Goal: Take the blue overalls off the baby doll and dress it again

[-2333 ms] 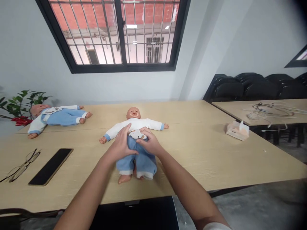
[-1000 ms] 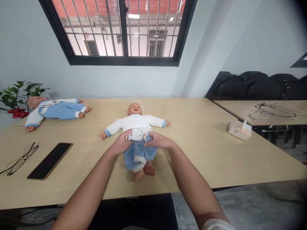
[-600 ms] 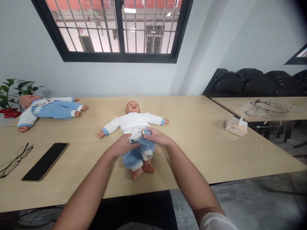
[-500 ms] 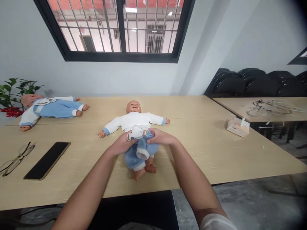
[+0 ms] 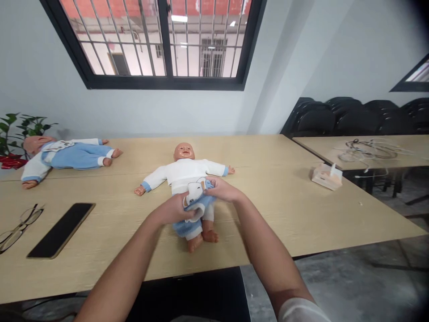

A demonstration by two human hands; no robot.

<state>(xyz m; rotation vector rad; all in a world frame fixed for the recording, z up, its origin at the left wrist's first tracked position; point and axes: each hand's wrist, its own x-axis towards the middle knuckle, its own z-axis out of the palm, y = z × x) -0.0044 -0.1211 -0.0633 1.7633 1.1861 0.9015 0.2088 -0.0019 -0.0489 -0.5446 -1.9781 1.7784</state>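
Note:
A baby doll (image 5: 186, 171) in a white top lies on its back in the middle of the wooden table (image 5: 275, 201), head away from me. Blue trousers (image 5: 192, 223) are bunched around its hips and legs, with bare feet showing below. My left hand (image 5: 172, 210) is closed on the trousers' left side at the doll's waist. My right hand (image 5: 221, 188) pinches the waistband on the right side, next to a small white bib patch (image 5: 194, 193).
A second doll (image 5: 63, 156) in blue lies at the far left, beside a potted plant (image 5: 16, 129). A black phone (image 5: 62, 230) and glasses (image 5: 18, 228) rest at left. A tissue box (image 5: 325, 175) stands at right, with cables (image 5: 365, 152) on another table and black chairs behind.
The trousers, earlier reaching down to the doll's ankles, are now gathered up around its thighs and hips, baring the feet. Both hands have shifted along the waistband while staying closed on the cloth.

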